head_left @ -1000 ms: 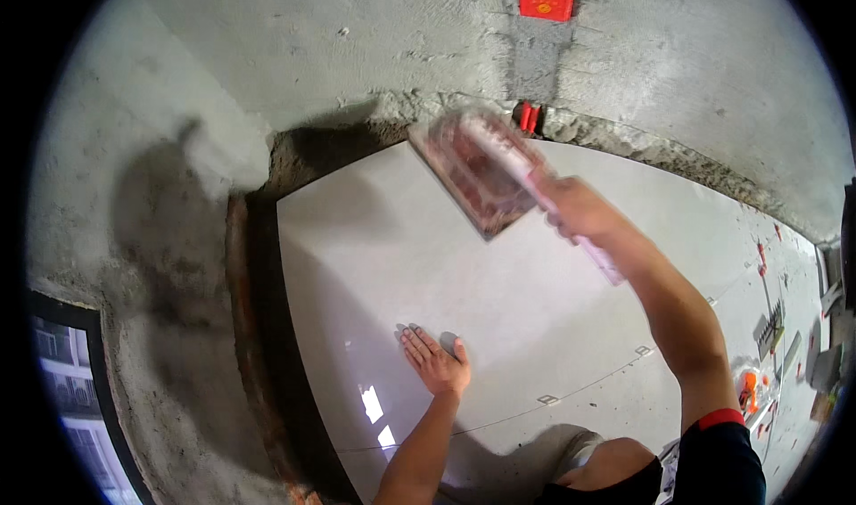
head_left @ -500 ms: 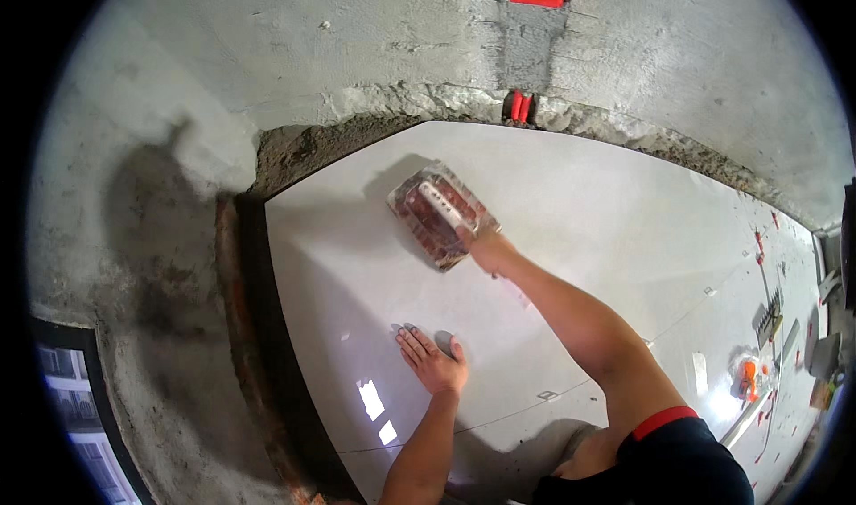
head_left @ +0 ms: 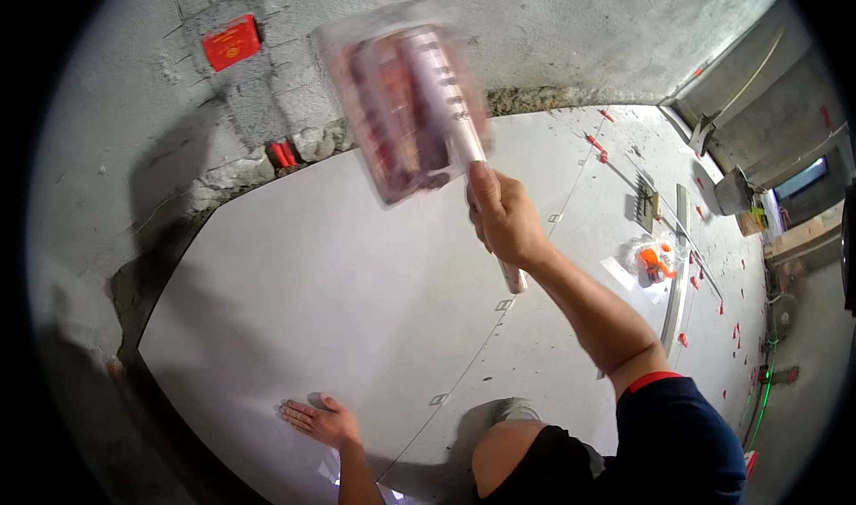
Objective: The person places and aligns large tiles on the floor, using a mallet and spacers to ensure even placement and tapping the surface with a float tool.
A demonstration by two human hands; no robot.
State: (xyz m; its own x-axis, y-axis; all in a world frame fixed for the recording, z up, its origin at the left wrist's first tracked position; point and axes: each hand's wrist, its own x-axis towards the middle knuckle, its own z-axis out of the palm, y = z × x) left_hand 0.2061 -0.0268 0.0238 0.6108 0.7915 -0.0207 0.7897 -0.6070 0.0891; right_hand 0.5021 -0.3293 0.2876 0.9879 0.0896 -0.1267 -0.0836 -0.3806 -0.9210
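My right hand (head_left: 504, 215) is shut on the white handle of a mallet-like tool (head_left: 401, 95). Its wide head is reddish, partly see-through and blurred by motion. The tool is raised in the air above a large white floor tile (head_left: 312, 273), and its head shows against the grey wall. Near the tile's front left corner, my left hand (head_left: 321, 420) lies flat on the surface with its fingers spread, holding nothing. My bent knee (head_left: 517, 443) rests on the tile next to that arm.
A red box (head_left: 232, 41) is set in the rough wall, with red conduit stubs (head_left: 283, 153) below it. To the right lie a notched trowel (head_left: 646, 204), a long metal straightedge (head_left: 679, 273), an orange item in a plastic bag (head_left: 655, 260) and scattered red clips (head_left: 596, 144).
The tool, low over the tile half a second ago, is now swung up and away from it. My left hand has stayed flat on the tile. The view has turned rightward.
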